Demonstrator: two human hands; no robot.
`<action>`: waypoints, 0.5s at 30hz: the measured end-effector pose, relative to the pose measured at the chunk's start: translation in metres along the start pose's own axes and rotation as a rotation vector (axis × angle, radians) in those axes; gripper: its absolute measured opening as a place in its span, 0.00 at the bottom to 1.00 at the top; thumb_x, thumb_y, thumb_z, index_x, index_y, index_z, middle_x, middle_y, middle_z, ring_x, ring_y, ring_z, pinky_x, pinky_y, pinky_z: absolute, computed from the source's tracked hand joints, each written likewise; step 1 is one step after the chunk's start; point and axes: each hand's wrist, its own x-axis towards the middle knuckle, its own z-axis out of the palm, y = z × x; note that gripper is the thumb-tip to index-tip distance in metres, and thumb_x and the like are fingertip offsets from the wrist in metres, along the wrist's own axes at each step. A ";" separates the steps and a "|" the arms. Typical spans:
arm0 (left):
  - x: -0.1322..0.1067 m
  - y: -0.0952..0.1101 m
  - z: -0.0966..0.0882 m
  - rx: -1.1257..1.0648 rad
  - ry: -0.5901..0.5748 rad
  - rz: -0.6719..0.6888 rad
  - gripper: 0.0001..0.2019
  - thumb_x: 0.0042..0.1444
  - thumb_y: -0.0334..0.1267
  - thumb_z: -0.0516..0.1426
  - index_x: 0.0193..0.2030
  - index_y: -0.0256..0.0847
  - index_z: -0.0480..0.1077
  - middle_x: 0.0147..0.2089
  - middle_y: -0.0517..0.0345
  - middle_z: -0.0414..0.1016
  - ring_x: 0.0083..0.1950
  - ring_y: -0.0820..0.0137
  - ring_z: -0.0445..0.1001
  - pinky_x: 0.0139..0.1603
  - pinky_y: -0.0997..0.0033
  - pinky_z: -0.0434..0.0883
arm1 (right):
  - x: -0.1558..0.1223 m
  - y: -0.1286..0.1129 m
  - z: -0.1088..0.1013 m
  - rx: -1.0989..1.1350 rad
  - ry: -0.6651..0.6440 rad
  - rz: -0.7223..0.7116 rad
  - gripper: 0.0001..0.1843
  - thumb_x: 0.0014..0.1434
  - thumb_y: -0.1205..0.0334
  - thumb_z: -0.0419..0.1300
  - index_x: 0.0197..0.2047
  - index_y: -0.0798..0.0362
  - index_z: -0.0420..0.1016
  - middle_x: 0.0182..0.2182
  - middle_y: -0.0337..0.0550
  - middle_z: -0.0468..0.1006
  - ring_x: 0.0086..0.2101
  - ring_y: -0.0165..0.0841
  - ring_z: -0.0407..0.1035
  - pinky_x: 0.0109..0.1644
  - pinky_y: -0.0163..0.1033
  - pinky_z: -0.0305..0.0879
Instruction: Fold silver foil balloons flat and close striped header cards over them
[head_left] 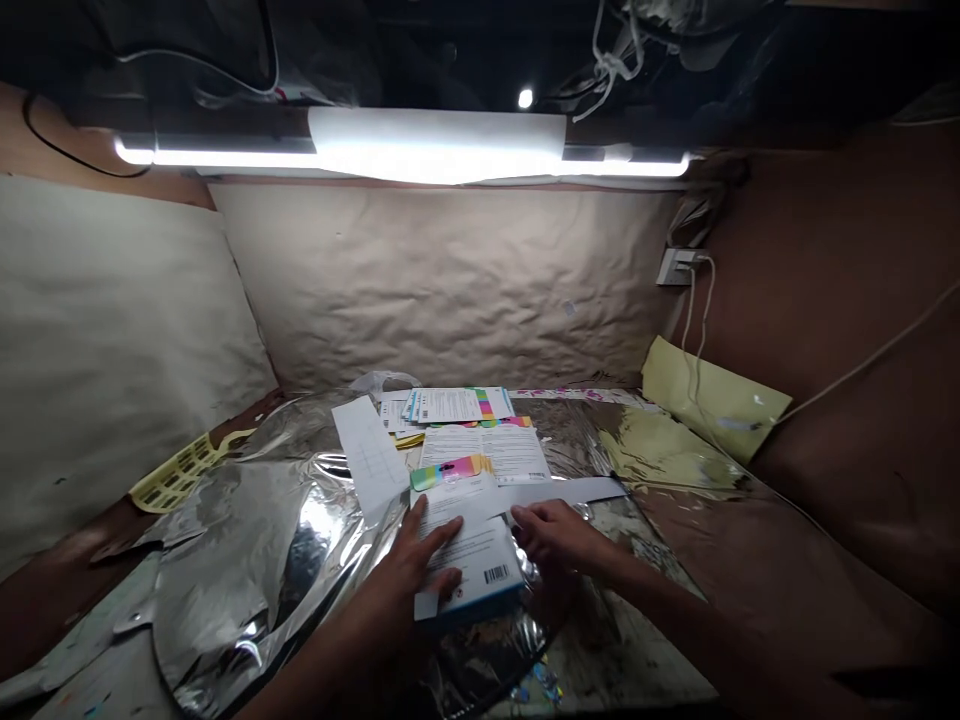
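Observation:
My left hand [424,555] grips a white carton [472,575] with a blue edge and a barcode, thumb near its lower left and fingers over a folded printed leaflet [450,520] lying on it. My right hand [551,535] has its fingertips at the carton's upper right edge, beside the leaflet. A long white paper strip [562,492] runs right from there. Just beyond lies a flat carton blank with rainbow stripes [448,472], on an open leaflet [484,450].
Crumpled silver foil [247,570] covers the table. A stack of leaflets [450,405] and a white sheet [367,450] lie at the back. A yellow plastic grid [180,470] sits left, a yellow sheet [712,400] right. Kraft-paper walls [442,290] enclose the space beneath a bright tube lamp [435,147].

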 end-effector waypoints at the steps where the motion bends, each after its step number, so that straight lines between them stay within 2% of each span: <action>1: -0.001 -0.001 0.004 -0.022 0.024 -0.006 0.26 0.60 0.45 0.58 0.66 0.52 0.65 0.76 0.48 0.38 0.72 0.45 0.51 0.67 0.45 0.59 | 0.000 -0.001 0.005 0.086 -0.029 0.029 0.25 0.62 0.40 0.55 0.29 0.54 0.75 0.25 0.43 0.77 0.25 0.31 0.69 0.32 0.36 0.63; 4: -0.001 -0.005 0.016 -0.060 0.160 0.010 0.24 0.60 0.44 0.57 0.64 0.50 0.67 0.76 0.50 0.40 0.73 0.46 0.50 0.68 0.45 0.58 | 0.005 -0.010 0.022 0.383 -0.074 0.155 0.20 0.61 0.44 0.59 0.39 0.54 0.76 0.33 0.44 0.80 0.32 0.31 0.74 0.38 0.35 0.68; 6: 0.000 -0.009 0.021 -0.077 0.222 0.024 0.23 0.60 0.46 0.57 0.63 0.50 0.69 0.76 0.52 0.44 0.73 0.46 0.49 0.67 0.43 0.57 | 0.011 -0.017 0.031 0.490 -0.030 0.241 0.20 0.57 0.46 0.65 0.41 0.56 0.75 0.32 0.44 0.80 0.31 0.33 0.74 0.36 0.37 0.70; 9: 0.004 -0.015 0.022 -0.098 0.256 0.036 0.23 0.59 0.50 0.56 0.61 0.50 0.71 0.74 0.55 0.52 0.73 0.47 0.50 0.68 0.42 0.57 | 0.021 -0.023 0.042 0.521 0.047 0.273 0.21 0.56 0.47 0.66 0.44 0.55 0.74 0.29 0.43 0.79 0.27 0.34 0.74 0.32 0.38 0.71; 12: 0.009 -0.019 0.018 -0.104 0.258 0.045 0.23 0.56 0.54 0.57 0.58 0.58 0.72 0.68 0.58 0.64 0.71 0.47 0.55 0.68 0.43 0.57 | 0.030 -0.026 0.049 0.616 0.034 0.266 0.17 0.61 0.49 0.61 0.43 0.56 0.73 0.28 0.43 0.79 0.27 0.35 0.75 0.34 0.42 0.74; 15: 0.012 -0.016 0.018 -0.050 0.257 0.058 0.27 0.52 0.58 0.59 0.59 0.60 0.71 0.64 0.57 0.69 0.70 0.46 0.57 0.67 0.42 0.59 | 0.036 -0.024 0.054 0.671 0.053 0.279 0.11 0.62 0.58 0.60 0.40 0.59 0.73 0.26 0.45 0.79 0.26 0.36 0.75 0.34 0.44 0.75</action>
